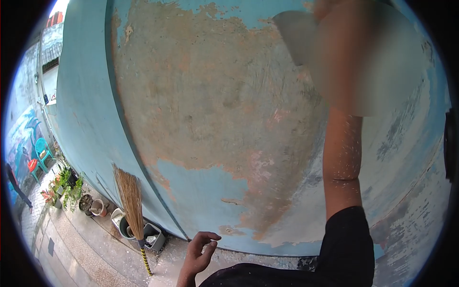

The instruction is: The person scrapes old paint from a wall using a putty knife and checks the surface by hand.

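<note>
My right arm, specked with pale flakes, reaches up along the wall. At its end, my right hand (337, 12) is blurred, but it grips a scraper (294, 37) whose wide grey blade lies near the wall's upper part. Around it the light-blue paint (201, 177) is peeled away, leaving a large bare brown-grey patch (205, 95) with ragged edges. Low in front of my body, my left hand (197, 256) is open and holds nothing, its fingers bent and the thumb apart from them. The handle of the scraper is hidden in the blur.
Left of my left hand, a straw broom (128, 189) leans bristles-up on the wall. Beside it are a grey tub (155, 239), a bucket (125, 228) and potted plants (71, 191). Farther off are green chairs (43, 149) and part of a person (18, 189).
</note>
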A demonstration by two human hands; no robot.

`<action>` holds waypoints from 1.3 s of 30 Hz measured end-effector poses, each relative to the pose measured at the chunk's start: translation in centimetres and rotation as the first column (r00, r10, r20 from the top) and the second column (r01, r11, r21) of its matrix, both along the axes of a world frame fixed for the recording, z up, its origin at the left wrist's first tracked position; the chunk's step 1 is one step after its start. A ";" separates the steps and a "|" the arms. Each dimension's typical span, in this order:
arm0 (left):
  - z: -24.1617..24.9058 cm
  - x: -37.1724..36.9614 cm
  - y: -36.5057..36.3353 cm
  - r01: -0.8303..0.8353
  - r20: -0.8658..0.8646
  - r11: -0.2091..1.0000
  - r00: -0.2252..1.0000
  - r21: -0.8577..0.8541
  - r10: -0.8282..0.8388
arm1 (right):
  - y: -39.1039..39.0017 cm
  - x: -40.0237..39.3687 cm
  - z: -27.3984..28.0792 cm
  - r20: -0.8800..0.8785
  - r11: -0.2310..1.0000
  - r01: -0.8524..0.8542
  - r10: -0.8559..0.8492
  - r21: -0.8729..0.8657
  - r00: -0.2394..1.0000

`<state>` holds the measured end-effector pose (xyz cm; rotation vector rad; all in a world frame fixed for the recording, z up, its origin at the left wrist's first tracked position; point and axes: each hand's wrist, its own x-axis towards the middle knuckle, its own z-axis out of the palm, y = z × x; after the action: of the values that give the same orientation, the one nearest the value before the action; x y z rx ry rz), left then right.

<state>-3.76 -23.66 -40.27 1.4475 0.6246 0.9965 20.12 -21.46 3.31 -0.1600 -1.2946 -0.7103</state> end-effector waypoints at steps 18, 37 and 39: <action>-0.4 -0.8 -0.2 -0.039 -0.035 0.999 0.999 -0.034 0.038 | 2.8 -0.5 -0.3 -0.239 0.909 -0.322 0.262 -0.266 0.935; 0.0 -0.9 -0.1 -0.048 0.018 0.999 0.999 -0.005 0.048 | 2.7 -0.5 0.2 -0.002 0.946 -0.320 0.321 -0.047 0.947; -0.1 -0.8 0.5 -0.045 0.025 0.999 0.999 0.008 0.045 | 1.0 -1.5 0.1 -0.107 0.950 -0.299 0.307 0.086 0.946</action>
<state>-4.59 -23.16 -40.34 1.4321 0.6374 1.0523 18.61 -20.45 3.37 0.0526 -1.1464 -0.4721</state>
